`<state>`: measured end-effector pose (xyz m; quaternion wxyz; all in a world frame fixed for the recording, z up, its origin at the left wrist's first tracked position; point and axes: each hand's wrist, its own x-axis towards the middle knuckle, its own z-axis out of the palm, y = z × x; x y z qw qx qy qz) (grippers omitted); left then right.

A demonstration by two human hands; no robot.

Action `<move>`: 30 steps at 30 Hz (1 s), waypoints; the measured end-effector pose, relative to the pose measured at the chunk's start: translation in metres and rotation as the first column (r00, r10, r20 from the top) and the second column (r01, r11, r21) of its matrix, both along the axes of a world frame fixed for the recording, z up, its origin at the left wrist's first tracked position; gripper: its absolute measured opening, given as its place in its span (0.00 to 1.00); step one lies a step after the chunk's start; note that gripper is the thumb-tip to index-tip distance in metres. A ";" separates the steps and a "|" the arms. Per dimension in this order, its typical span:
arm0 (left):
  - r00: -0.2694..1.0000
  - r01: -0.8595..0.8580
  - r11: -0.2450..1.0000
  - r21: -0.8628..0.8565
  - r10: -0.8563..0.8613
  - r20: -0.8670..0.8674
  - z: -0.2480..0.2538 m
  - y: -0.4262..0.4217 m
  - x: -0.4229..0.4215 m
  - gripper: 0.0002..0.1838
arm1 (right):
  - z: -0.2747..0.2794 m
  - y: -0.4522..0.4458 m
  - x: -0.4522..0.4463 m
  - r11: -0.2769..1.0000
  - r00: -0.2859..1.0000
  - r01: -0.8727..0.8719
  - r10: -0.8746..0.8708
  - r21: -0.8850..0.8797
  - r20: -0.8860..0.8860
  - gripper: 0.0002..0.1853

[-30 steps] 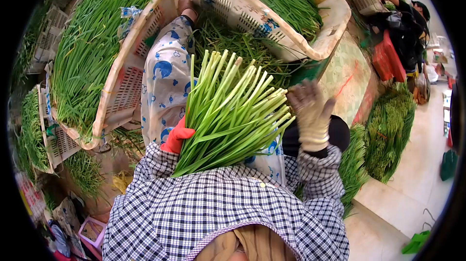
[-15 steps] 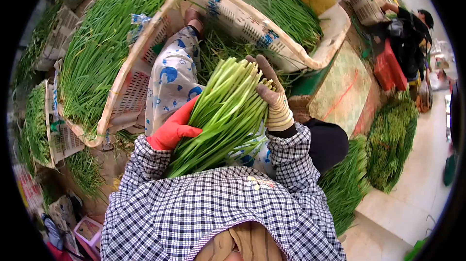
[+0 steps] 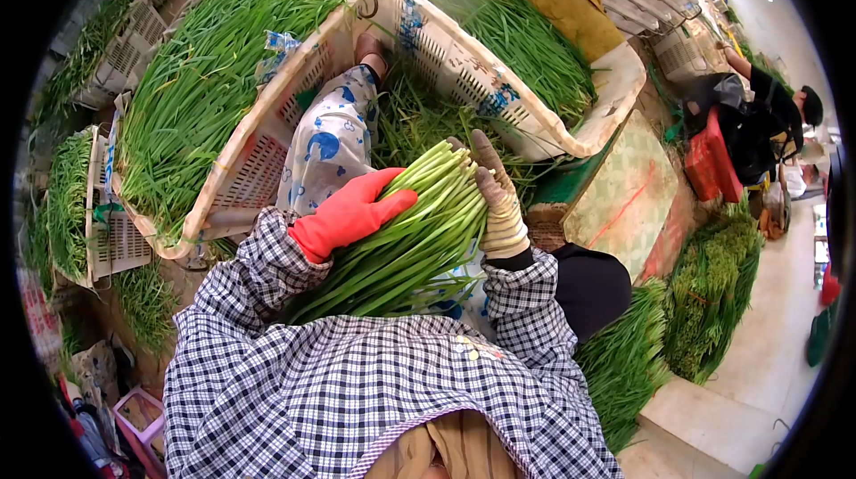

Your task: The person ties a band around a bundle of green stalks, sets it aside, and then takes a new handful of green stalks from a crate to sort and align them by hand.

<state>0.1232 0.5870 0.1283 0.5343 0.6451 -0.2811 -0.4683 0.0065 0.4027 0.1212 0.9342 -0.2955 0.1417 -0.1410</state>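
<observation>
We are drawing the previously fanned green stems closer and evener at near centre, our left hand apparently clamping its fingers on their left side, our right hand resting outstretched fingers against the far-right ends.

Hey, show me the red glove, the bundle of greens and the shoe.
Red glove [image 3: 345,215], head view: on the back of the hand.
Bundle of greens [image 3: 403,240], head view: partway along its stems.
Shoe [image 3: 370,52], head view: on its upper.
</observation>
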 end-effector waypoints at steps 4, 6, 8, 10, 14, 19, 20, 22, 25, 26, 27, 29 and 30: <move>0.942 0.007 0.999 0.036 -0.019 0.336 0.008 -0.007 0.004 0.24 | -0.012 -0.012 -0.001 0.984 0.995 -0.092 0.086 -0.153 -0.048 0.24; 0.888 0.009 1.000 0.017 -0.016 0.459 0.001 -0.013 0.004 0.21 | -0.006 -0.011 0.000 0.982 0.992 -0.121 0.113 -0.145 -0.063 0.23; 0.887 -0.008 1.000 -0.005 0.009 0.463 -0.003 -0.016 0.001 0.19 | -0.005 -0.010 0.001 0.981 0.989 -0.142 0.135 -0.135 -0.061 0.21; 0.885 -0.020 0.999 -0.028 0.031 0.464 -0.007 -0.022 -0.001 0.18 | -0.004 -0.009 0.003 0.977 0.989 -0.130 0.115 -0.172 -0.094 0.21; 0.844 0.031 0.999 0.028 -0.042 0.535 -0.003 -0.029 0.006 0.24 | -0.006 -0.005 0.004 0.987 0.989 -0.137 0.132 -0.088 -0.059 0.29; 0.742 0.160 0.978 0.135 -0.209 0.637 -0.012 -0.050 0.017 0.29 | -0.026 -0.001 0.012 0.966 0.986 -0.095 0.125 -0.238 0.112 0.42; 0.753 0.172 0.973 0.151 -0.229 0.617 -0.017 -0.054 0.018 0.30 | -0.024 0.000 0.014 0.966 0.990 -0.103 0.122 -0.238 0.067 0.42; 0.737 0.250 0.949 0.193 -0.315 0.598 -0.014 -0.062 0.023 0.31 | -0.028 -0.003 0.016 0.976 0.996 -0.089 0.093 -0.200 0.008 0.32; 0.833 0.402 0.911 0.096 -0.407 0.374 0.009 -0.056 0.037 0.36 | -0.011 -0.002 0.018 0.961 1.000 -0.005 0.008 -0.277 0.008 0.18; 0.862 0.476 0.872 0.113 -0.489 0.135 -0.005 -0.061 0.049 0.38 | -0.004 -0.004 0.018 0.920 1.000 -0.001 0.001 -0.393 -0.001 0.17; 0.869 0.464 0.879 0.113 -0.476 0.137 -0.003 -0.053 0.050 0.38 | 0.004 -0.009 0.017 0.865 1.000 0.006 -0.011 -0.501 -0.008 0.17; 0.858 0.514 0.855 -0.071 -0.513 0.025 0.007 -0.028 0.050 0.40 | 0.030 -0.021 0.009 0.871 0.995 0.092 -0.096 -0.483 0.016 0.11; 0.811 0.553 0.828 -0.087 -0.560 -0.169 0.014 -0.014 0.048 0.43 | 0.040 -0.038 0.003 0.861 0.988 0.154 -0.126 -0.485 0.089 0.11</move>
